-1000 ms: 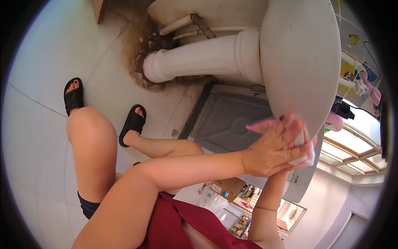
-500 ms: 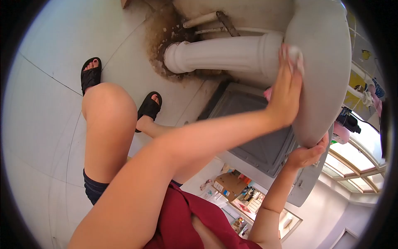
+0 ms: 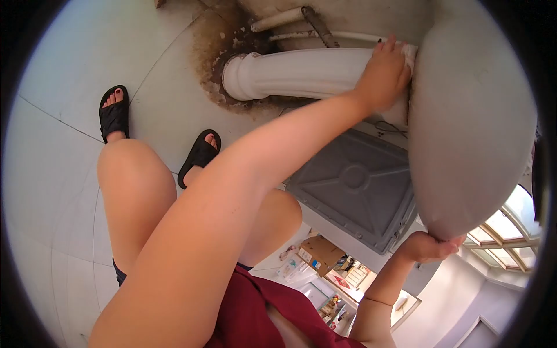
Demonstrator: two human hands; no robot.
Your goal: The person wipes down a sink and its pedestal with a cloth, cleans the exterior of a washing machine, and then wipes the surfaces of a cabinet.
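Note:
My left hand (image 3: 384, 75) is curled around the top of the white pedestal (image 3: 313, 72), close to the underside of the basin. A bit of white cloth (image 3: 410, 53) shows beside its fingers; most of the cloth is hidden. My right hand (image 3: 429, 246) grips the lower edge of the pale basin (image 3: 473, 122), its fingers wrapped round the rim.
A grey ribbed panel (image 3: 354, 180) on a white appliance stands behind my left forearm. Pipes (image 3: 278, 20) run beside the stained wall and floor. Two black sandals (image 3: 114, 114) are on my feet on the tiles. A cardboard box (image 3: 321, 250) and shelves lie beyond.
My left hand has moved from beside my right hand, along the basin's underside, to the pedestal top. The pink-edged cloth seen earlier is now mostly hidden. My right hand stays at the basin's edge.

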